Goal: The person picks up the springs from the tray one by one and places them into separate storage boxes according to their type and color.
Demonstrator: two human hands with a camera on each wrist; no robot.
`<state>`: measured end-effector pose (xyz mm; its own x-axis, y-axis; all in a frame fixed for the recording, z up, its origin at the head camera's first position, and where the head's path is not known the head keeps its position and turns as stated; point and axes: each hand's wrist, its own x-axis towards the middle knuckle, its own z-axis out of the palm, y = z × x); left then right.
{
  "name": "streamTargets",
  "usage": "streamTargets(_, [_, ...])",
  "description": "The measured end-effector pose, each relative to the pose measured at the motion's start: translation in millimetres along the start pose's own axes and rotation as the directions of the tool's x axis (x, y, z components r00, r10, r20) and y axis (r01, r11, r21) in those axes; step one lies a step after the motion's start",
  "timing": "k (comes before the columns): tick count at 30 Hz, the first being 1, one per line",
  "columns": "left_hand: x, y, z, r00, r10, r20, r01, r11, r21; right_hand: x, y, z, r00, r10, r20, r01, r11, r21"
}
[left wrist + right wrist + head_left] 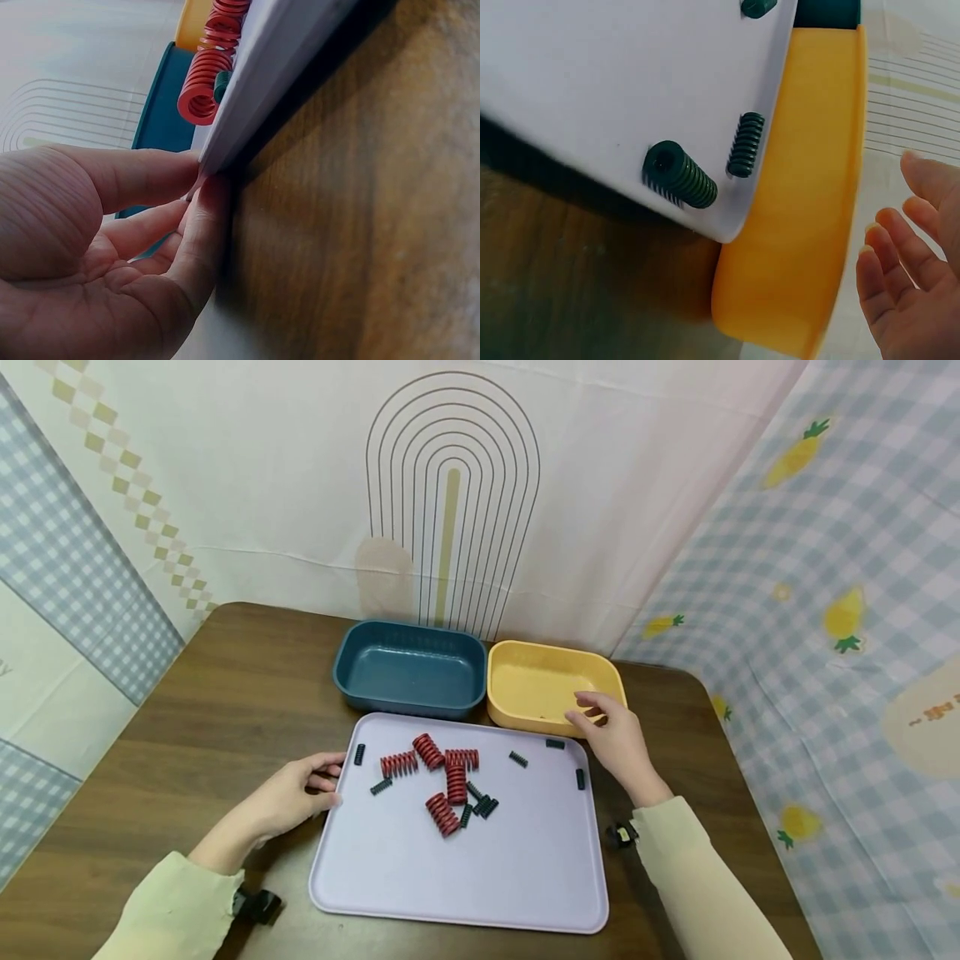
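My left hand (288, 795) pinches the left rim of a pale lilac tray (450, 877), thumb above and fingers beneath the edge in the left wrist view. My right hand (617, 743) hovers over the front right of a yellow bin (536, 727), its fingers loosely bent and nothing visible between them. Several thick red coil springs (442, 814) lie grouped in the tray's upper middle. Small dark green springs are scattered about them, one green spring (518, 759) right of the group. Near the tray's right corner, two green springs show in the right wrist view, one a thicker-looking spring (680, 174).
A dark teal bin (411, 704) stands behind the tray, left of the yellow one and beside it. Both bins sit near a fabric backdrop (300, 485) at the back edge of the brown wooden table (225, 693). A patterned cloth (847, 693) hangs at the right.
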<state>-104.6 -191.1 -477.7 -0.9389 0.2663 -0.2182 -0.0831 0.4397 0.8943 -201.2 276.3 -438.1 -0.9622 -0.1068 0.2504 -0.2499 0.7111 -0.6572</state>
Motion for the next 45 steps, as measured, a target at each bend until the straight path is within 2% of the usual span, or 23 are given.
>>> streamTargets(6, [0.8, -2.0, -0.3, 1.000, 0.008, 0.004, -0.008, 1.000, 0.001, -19.4, 1, -10, 0.999, 0.021, 0.025, -0.022, 0.999, 0.044])
streamTargets(12, [1.1, -4.4, 0.3, 1.000, 0.016, 0.008, -0.016, 1.000, 0.003, -40.0, 13, -16, 0.983, 0.082, 0.165, -0.098, 0.991, 0.094])
streamTargets(19, [0.8, -5.5, -0.1, 1.000, 0.017, 0.005, -0.017, 1.000, -0.005, -54.6, 34, -14, 0.960, 0.112, 0.256, -0.116, 0.993, -0.001])
streamTargets(26, [-0.1, -3.8, -0.1, 1.000, 0.012, 0.006, -0.012, 1.000, -0.001, -62.7, 41, -9, 0.949, 0.123, 0.289, -0.109, 0.992, -0.064])
streamTargets(32, [-0.6, -0.8, -0.2, 1.000, 0.008, 0.006, -0.008, 1.000, -0.001, -65.3, 40, -6, 0.947, 0.118, 0.300, -0.096, 0.992, -0.084])
streamTargets(39, [-2.2, 1.2, 0.0, 1.000, 0.011, 0.006, -0.011, 1.000, 0.003, -65.4, 38, -5, 0.934, 0.142, 0.329, -0.112, 0.988, -0.108])
streamTargets(45, [-1.7, 1.8, 0.1, 1.000, 0.011, 0.004, -0.011, 1.000, 0.003, -65.2, 37, -6, 0.931, 0.120, 0.345, -0.085, 0.990, -0.114])
